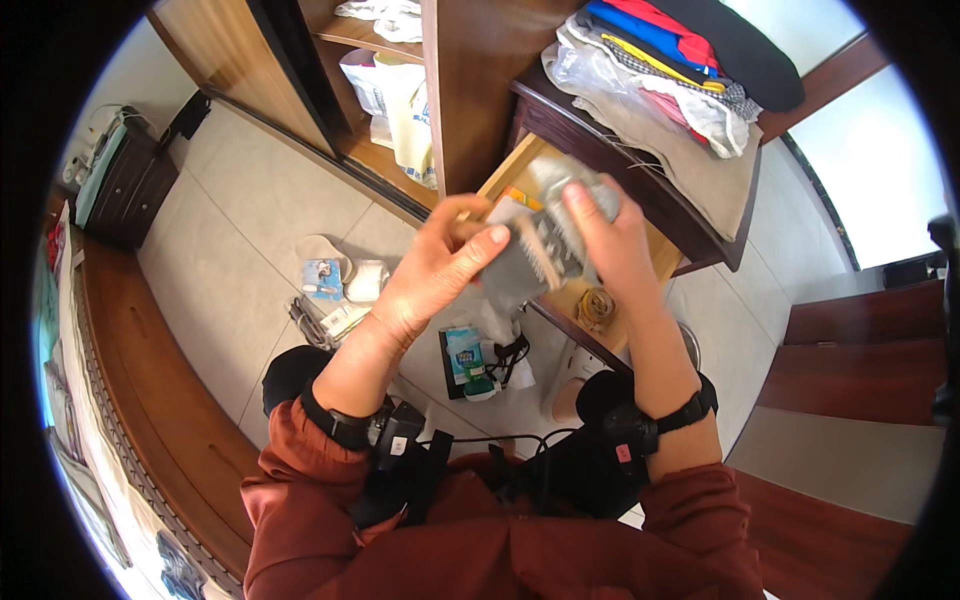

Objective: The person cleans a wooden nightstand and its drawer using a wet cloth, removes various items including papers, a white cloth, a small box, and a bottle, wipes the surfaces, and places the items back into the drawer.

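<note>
Over the pulled-out wooden drawer (655,262), both of my hands are closed on a dark grey, flat, box-like thing (520,262), blurred by motion. My left hand (452,258) grips its left side with the thumb on top. My right hand (608,228) holds its right side together with a crumpled clear plastic wrapping (553,185). A light tan strip crosses the grey thing; its exact kind cannot be made out. Inside the drawer, below my right hand, lies a yellow coil (596,310).
Folded clothes (680,65) are piled on the dark cabinet above the drawer. An open wardrobe (370,160) holds bags. On the tiled floor lie a green-and-blue packet (466,358), a black strap (513,352), a blue-and-white packet (322,280) and a cable bundle (305,322). A bed edge (150,400) runs along the left.
</note>
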### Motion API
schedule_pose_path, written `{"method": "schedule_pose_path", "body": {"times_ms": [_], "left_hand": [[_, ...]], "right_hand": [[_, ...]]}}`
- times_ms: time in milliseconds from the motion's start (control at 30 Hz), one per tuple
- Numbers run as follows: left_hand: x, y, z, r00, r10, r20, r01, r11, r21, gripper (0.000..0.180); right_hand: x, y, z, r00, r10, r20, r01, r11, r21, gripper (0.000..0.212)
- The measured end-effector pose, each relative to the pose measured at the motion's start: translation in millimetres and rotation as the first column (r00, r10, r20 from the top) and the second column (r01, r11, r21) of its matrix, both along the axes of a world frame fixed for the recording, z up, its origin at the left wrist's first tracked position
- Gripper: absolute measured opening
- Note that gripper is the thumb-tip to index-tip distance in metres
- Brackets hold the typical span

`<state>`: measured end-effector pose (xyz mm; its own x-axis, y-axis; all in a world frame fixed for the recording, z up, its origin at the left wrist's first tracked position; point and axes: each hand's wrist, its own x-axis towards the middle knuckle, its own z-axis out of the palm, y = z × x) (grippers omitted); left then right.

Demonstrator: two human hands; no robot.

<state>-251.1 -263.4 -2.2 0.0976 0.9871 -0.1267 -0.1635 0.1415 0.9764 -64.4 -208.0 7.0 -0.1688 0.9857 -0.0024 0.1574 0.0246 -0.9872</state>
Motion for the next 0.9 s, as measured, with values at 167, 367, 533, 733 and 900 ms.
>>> {"method": "schedule_pose_path", "body": {"times_ms": [167,367,533,733,900], "left_hand": [[43,-7,-16,0.95,0.037,0.31,-0.031,0.999,-0.026,0.078],[47,6,-25,0.982,0.174,0.072,-0.189,0.895,0.403,0.101],[34,1,-20,0.989,0.133,0.071,-0.151,0.85,0.505,0.099],[29,-8,-18,0.964,0.252,-0.09,-0.204,0.909,0.364,0.061],[8,1,-13,0.966,0.073,-0.248,-0.046,0.993,0.111,0.075]], "right_hand": [[-10,13,-6,0.915,-0.241,-0.322,0.248,0.968,-0.019,0.035],[-28,-12,-11,0.782,-0.288,-0.552,-0.064,0.845,-0.531,0.042],[-33,-26,-20,0.724,-0.137,-0.676,-0.349,0.773,-0.53,0.046],[-34,-30,-39,0.956,-0.145,-0.255,-0.068,0.736,-0.674,0.05],[-8,-18,-17,0.751,-0.179,-0.635,-0.194,0.86,-0.472,0.045]]}}
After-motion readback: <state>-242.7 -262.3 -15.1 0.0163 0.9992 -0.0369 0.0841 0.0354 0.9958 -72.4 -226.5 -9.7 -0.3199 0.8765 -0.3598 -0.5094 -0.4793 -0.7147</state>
